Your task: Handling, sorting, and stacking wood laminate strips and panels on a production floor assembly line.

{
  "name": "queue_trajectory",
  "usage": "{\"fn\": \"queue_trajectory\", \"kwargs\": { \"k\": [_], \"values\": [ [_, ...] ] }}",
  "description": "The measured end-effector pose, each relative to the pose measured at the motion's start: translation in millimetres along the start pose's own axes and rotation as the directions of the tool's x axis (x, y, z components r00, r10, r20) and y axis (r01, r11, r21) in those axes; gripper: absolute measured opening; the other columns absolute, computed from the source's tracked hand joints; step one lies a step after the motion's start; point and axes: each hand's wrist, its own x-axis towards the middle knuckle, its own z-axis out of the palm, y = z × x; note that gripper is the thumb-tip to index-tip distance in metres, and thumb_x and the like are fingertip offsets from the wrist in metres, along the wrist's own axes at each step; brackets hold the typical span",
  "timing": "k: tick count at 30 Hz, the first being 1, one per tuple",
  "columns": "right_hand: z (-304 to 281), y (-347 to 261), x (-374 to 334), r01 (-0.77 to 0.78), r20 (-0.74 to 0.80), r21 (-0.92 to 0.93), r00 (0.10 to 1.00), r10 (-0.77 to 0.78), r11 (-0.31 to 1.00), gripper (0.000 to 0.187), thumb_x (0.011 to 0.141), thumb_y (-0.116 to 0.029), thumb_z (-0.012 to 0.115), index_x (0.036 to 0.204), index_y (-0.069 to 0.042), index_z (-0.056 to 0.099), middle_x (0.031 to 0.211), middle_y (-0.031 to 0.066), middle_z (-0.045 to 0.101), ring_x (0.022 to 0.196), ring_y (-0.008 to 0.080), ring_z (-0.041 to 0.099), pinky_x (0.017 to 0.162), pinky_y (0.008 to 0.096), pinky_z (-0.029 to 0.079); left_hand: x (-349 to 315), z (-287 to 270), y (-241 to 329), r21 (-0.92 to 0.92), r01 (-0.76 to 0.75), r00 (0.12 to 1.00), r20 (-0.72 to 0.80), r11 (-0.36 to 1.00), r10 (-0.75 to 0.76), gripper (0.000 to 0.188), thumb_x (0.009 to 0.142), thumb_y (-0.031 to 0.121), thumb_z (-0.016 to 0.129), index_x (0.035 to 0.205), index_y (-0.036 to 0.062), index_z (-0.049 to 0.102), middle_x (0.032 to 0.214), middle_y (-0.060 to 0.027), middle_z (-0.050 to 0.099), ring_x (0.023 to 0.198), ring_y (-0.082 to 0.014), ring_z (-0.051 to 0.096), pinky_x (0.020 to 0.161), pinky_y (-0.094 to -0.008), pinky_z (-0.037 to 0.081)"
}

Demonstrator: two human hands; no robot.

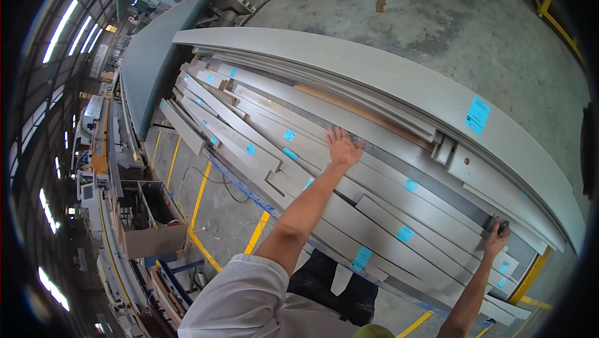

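Grey laminated long boards (374, 213), stacked mid-frame: left hand (342, 146) lies spread flat on top. Right hand (496, 237), lower right, pinches one board's end; lifting it likely needs both hands.

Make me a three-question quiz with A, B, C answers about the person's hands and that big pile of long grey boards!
1. Where does the left hand rest?
A. flat on the stacked grey boards
B. on the concrete floor
C. on a yellow floor line

2. What colour are the small labels on the boards?
A. red
B. blue
C. green

3. How is the right hand?
A. hanging free
B. closed on a board's end
C. holding a cup

Answers: 1 A, its palm lies spread on the pile. 2 B, every label is bright blue. 3 B, its fingers curl around a board at the near end.
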Motion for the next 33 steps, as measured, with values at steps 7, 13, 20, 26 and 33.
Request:
{"fn": "queue_trajectory", "kwargs": {
  "k": [7, 13, 20, 26, 33],
  "values": [
    [-40.0, -46.0, -45.9, 0.109, -0.081, -0.335, 0.986, -0.144, 0.936, 0.051, 0.081, -0.037, 0.066, 0.115, 0.0, 0.058, 0.114, 0.0236, 0.058, 0.11, 0.0371, 0.053, 0.094, 0.0415, 0.041, -1.2, -9.6, -46.1, -0.007, -0.278, 0.958, -0.081, 0.961, 0.276, 0.056, 0.078, 0.045, 0.06, 0.103, -0.0054, 0.06, 0.113, -0.0264, 0.057, 0.114, -0.0388, 0.048, 0.105, -0.0444, 0.029],
    [-64.4, -112.1, -75.1, 0.354, 0.003, -0.198, 0.933, -0.361, 0.914, 0.034, 0.077, -0.021, 0.07, 0.102, 0.0, 0.061, 0.104, 0.0191, 0.061, 0.098, 0.0369, 0.057, 0.086, 0.0413, 0.045, 6.1, -57.7, -43.4, -0.11, -0.379, 0.923, 0.023, 0.919, 0.384, 0.054, 0.077, 0.038, 0.065, 0.106, -0.007, 0.059, 0.112, -0.0274, 0.057, 0.11, -0.0405, 0.051, 0.096, -0.045, 0.04],
    [-106.3, -310.5, -54.3, 0.812, -0.068, -0.156, 0.559, -0.826, 0.562, 0.054, 0.068, -0.021, 0.078, 0.113, 0.002, 0.056, 0.111, 0.0184, 0.058, 0.102, 0.035, 0.055, 0.089, 0.0393, 0.044, 6.6, -129.9, -22.4, -0.64, -0.188, 0.972, -0.014, 0.745, 0.234, 0.041, 0.085, 0.036, 0.062, 0.089, -0.005, 0.065, 0.079, -0.0133, 0.065, 0.071, -0.0183, 0.061, 0.069, -0.0286, 0.048],
    [-73.5, -363.8, 16.2, 0.829, 0.436, -0.234, 0.556, -0.708, 0.508, 0.082, 0.059, -0.039, 0.08, 0.122, 0.003, 0.049, 0.125, 0.0226, 0.049, 0.115, 0.039, 0.044, 0.099, 0.0442, 0.035, 34.3, -185.2, -1.9, -0.893, 0.038, 0.998, 0.054, 0.449, 0.023, 0.038, 0.09, 0.038, 0.058, 0.083, 0.0007, 0.063, 0.07, -0.0047, 0.061, 0.064, -0.0096, 0.056, 0.06, -0.0238, 0.046],
    [-72.1, -356.5, 27.8, 0.895, 0.37, -0.202, 0.445, -0.816, 0.397, 0.078, 0.044, -0.034, 0.081, 0.106, 0.005, 0.053, 0.106, 0.021, 0.053, 0.104, 0.0383, 0.046, 0.096, 0.0459, 0.034, 58.4, -201.1, 34.7, -0.97, 0.15, 0.987, 0.138, 0.19, -0.077, 0.052, 0.087, 0.047, 0.058, 0.095, -0.0043, 0.057, 0.08, -0.0118, 0.063, 0.07, -0.0159, 0.063, 0.06, -0.0243, 0.053]
  ]
}}
